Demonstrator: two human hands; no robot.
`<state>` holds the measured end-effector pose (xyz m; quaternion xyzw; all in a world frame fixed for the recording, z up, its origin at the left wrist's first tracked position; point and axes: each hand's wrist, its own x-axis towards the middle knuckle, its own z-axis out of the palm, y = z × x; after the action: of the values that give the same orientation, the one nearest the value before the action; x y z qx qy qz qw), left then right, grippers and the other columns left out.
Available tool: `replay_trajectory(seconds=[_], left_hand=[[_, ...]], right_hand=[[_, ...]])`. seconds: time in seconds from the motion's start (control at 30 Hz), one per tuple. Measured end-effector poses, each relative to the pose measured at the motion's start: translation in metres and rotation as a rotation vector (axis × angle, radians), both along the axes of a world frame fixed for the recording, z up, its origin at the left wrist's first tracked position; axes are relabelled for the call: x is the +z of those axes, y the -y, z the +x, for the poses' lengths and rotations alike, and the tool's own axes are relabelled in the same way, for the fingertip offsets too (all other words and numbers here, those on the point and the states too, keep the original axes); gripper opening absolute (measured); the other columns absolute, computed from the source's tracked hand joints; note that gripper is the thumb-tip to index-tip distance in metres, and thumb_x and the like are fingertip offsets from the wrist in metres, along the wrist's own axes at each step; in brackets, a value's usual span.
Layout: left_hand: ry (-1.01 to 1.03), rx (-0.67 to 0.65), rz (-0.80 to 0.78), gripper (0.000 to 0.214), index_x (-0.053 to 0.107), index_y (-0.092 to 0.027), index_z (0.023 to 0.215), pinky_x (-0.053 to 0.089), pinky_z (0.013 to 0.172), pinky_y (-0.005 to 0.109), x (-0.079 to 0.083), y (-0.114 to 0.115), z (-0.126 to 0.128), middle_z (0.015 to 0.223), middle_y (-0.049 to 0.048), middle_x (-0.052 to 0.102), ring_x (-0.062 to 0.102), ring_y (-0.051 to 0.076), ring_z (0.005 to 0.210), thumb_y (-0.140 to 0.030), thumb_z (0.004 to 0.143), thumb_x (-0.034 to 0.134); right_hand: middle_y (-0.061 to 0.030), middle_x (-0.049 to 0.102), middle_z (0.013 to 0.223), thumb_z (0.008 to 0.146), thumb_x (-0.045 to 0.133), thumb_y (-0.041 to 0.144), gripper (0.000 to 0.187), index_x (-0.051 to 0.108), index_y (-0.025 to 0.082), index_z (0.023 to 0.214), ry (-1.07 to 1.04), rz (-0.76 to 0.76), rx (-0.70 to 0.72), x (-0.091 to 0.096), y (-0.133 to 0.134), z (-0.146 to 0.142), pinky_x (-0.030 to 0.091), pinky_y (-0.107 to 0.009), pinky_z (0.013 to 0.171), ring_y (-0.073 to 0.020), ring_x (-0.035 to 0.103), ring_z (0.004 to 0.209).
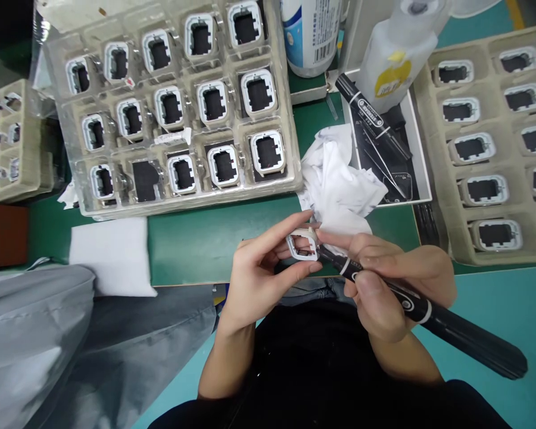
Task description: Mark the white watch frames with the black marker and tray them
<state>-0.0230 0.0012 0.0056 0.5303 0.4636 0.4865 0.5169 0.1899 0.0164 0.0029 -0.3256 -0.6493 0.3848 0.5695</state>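
Observation:
Between the thumb and fingers of my left hand point(261, 271) is a small white watch-case-like frame point(313, 253), rounded square with an open middle. My right hand point(395, 280) grips a black marker pen point(455, 330), whose thick end points to the lower right. The marker's narrow tip is at the right side of the frame; whether it touches cannot be told. A finger of my right hand reaches the frame's upper edge. Behind both hands lies a crumpled white cloth point(339, 173).
A clear plastic tray point(183, 202) of similar frames lies at the back left, with another tray point(433, 238) on the right. A white box point(424, 173) holds a black marker and tweezers. Bottles point(393, 53) stand behind. A folded white cloth point(111, 256) lies left, near a person's grey sleeve point(31, 328).

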Motion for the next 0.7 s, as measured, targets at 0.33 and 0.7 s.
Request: replay_trajectory(seconds=[0.33, 0.7], left_hand=[[0.032, -0.07, -0.036, 0.072, 0.079, -0.024, 0.164, 0.079, 0.1, 0.034, 0.001, -0.002, -0.003, 0.151, 0.0185, 0.086, 0.094, 0.028, 0.111, -0.029, 0.096, 0.105], [-0.111, 0.116, 0.127, 0.068, 0.086, -0.028, 0.154, 0.076, 0.086, 0.026, -0.008, 0.001, 0.009, 0.115, 0.0073, 0.084, 0.086, 0.019, 0.092, -0.024, 0.089, 0.108]], right_hand=[[0.0079, 0.063, 0.06, 0.103, 0.074, 0.013, 0.024, 0.069, 0.029, 0.086, -0.121, 0.042, -0.09, -0.006, 0.004, -0.016, 0.083, -0.052, 0.095, -0.0232, 0.083, 0.064], [0.0069, 0.066, 0.068, 0.1, 0.082, 0.015, 0.015, 0.075, 0.027, 0.104, -0.207, -0.083, -0.198, -0.002, 0.009, -0.03, 0.082, -0.058, 0.101, -0.0215, 0.079, 0.068]])
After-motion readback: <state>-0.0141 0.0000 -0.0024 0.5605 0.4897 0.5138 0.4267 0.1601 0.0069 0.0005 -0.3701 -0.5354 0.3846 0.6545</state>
